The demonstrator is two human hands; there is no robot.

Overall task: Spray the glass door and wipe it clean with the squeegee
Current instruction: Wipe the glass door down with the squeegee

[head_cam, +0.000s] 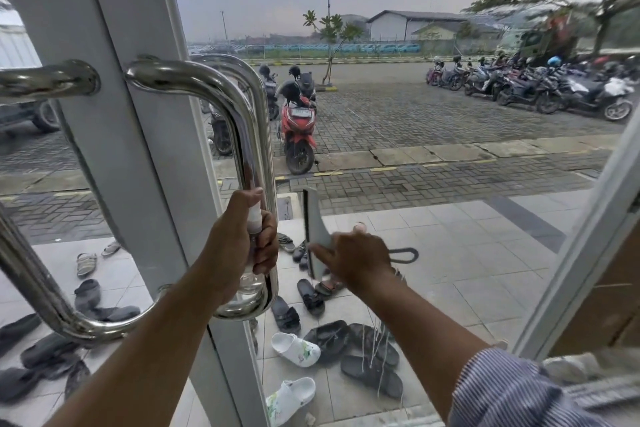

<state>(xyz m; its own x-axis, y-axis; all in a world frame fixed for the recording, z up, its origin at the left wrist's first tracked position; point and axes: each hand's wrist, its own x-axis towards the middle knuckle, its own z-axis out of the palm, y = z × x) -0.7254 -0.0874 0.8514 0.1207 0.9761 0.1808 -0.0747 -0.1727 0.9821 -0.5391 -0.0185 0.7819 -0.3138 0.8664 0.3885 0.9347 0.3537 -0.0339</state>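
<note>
The glass door [433, 149] fills the view. The right hand [360, 258] grips the squeegee [317, 232] upright against the pane, its handle mostly hidden. The left hand [239, 239] is closed round a clear spray bottle [254, 253], half hidden, beside the steel handle [249, 135]. Sandals [332, 336] lie outside.

No words or numbers clear enough to read. A white number plate [300, 112] on the back of the red motorbike [298, 128], up toward 12 o'clock from the hands, with marks too blurry to make out. Nothing to read on the spray bottle [255, 218] or the squeegee [317, 222].
</note>
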